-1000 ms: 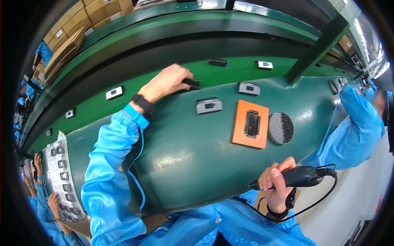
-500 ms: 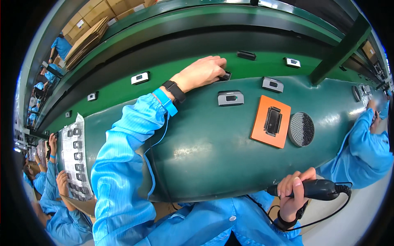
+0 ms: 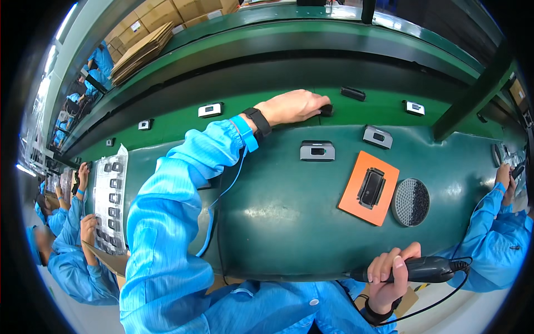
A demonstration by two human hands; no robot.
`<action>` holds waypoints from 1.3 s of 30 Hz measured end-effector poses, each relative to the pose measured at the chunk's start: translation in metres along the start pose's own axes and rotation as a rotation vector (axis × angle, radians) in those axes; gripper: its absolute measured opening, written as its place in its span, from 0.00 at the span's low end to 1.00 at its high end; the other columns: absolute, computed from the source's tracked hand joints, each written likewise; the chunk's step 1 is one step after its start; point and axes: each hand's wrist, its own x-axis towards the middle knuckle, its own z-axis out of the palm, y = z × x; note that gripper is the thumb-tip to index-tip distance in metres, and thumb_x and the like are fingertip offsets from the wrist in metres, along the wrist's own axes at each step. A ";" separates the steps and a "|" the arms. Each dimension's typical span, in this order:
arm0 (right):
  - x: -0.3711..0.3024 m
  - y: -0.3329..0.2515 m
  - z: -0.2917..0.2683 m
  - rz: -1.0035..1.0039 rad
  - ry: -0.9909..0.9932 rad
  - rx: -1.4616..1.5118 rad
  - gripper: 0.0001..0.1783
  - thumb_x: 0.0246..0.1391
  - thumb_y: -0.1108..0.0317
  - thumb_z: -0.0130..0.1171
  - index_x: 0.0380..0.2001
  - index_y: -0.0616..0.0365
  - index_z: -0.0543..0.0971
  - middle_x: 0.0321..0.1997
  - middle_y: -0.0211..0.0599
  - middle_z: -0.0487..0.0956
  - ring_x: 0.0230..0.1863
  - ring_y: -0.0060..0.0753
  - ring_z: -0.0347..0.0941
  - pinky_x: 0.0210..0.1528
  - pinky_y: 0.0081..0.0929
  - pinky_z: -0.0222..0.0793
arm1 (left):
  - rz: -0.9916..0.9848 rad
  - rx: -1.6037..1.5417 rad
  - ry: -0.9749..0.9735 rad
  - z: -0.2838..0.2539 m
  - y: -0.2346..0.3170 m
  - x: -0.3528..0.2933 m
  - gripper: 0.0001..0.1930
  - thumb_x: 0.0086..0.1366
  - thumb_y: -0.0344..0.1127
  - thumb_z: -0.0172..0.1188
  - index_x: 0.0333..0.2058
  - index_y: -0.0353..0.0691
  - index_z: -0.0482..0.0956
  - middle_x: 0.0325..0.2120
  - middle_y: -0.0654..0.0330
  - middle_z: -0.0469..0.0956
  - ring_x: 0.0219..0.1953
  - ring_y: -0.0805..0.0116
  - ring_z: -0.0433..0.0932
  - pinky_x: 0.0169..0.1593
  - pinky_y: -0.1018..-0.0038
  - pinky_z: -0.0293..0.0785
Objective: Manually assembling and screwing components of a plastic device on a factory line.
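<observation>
While the worker leans over the green desk [image 3: 267,222], a clear tray [image 3: 109,205] of small dark parts lies at the far left edge, with a neighbour's hands [image 3: 88,231] just beside it. Further along, the left hand [image 3: 292,107] stretches out to the conveyor belt [image 3: 367,108] beyond the desk; its grip is curled down over a small black part [image 3: 326,109], fingertips touching it, though I cannot tell from here if it is truly pinched. A black wrist strap [image 3: 259,121] and a blue band sit on that arm. Near the hand, a grey unit [image 3: 317,151] rests on the desk, and a second grey unit [image 3: 377,136] lies to its right. Then comes an orange pad [image 3: 351,196] carrying a black part, with a round dark dish [image 3: 410,202] just beside it. Down at the near edge, the right hand [image 3: 389,273] is wrapped tight around a black corded driver [image 3: 425,269], held level. At the far right, another person's sleeve [image 3: 489,239] reaches toward the desk.
</observation>
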 end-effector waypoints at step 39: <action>0.078 -0.008 0.073 0.054 -0.013 -0.138 0.15 0.60 0.74 0.61 0.48 0.63 0.72 0.33 0.37 0.75 0.20 0.19 0.68 0.21 0.18 0.64 | -0.569 -2.014 0.093 -0.064 0.208 -0.013 0.10 0.68 0.23 0.64 0.46 0.34 0.75 0.40 0.57 0.86 0.42 0.75 0.83 0.52 0.72 0.77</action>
